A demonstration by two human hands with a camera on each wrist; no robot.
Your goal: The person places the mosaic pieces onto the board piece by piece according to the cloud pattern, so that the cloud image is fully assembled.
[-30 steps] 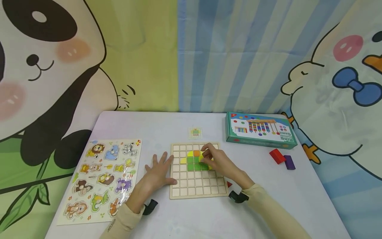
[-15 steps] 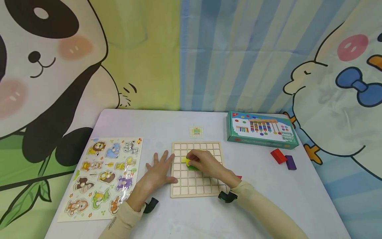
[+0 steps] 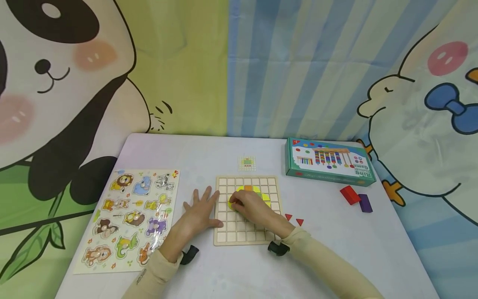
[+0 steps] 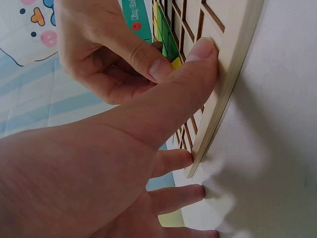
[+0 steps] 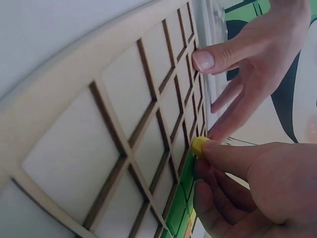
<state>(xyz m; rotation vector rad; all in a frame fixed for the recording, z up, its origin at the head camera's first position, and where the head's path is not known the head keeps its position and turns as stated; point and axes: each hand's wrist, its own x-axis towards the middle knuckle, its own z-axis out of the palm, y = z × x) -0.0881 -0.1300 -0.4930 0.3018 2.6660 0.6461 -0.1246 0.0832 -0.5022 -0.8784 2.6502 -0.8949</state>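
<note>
A wooden grid board [image 3: 239, 237] lies at the middle of the table. My right hand [image 3: 255, 209] is over its left half. In the right wrist view, thumb and fingers pinch a small yellow tile [image 5: 199, 146] at the grid, beside green tiles [image 5: 176, 210]. An orange tile [image 3: 248, 188] and yellow tiles [image 3: 266, 197] show around the right hand, which hides part of the pattern. My left hand [image 3: 198, 214] has its fingers spread, its thumb [image 4: 202, 52] resting on the board's left border and other fingertips at the edge and on the table.
Two red triangles [image 3: 288, 217] lie right of the board. A small pattern card [image 3: 247, 163] is behind it. At the left lies an animal puzzle board [image 3: 127, 222]. A green game box [image 3: 330, 162], a red block [image 3: 349, 194] and a purple block [image 3: 365, 203] are at the right.
My right hand has moved left across the pattern with the yellow tile, to its left side. The red triangles are now uncovered. My left hand stays at the board's edge.
</note>
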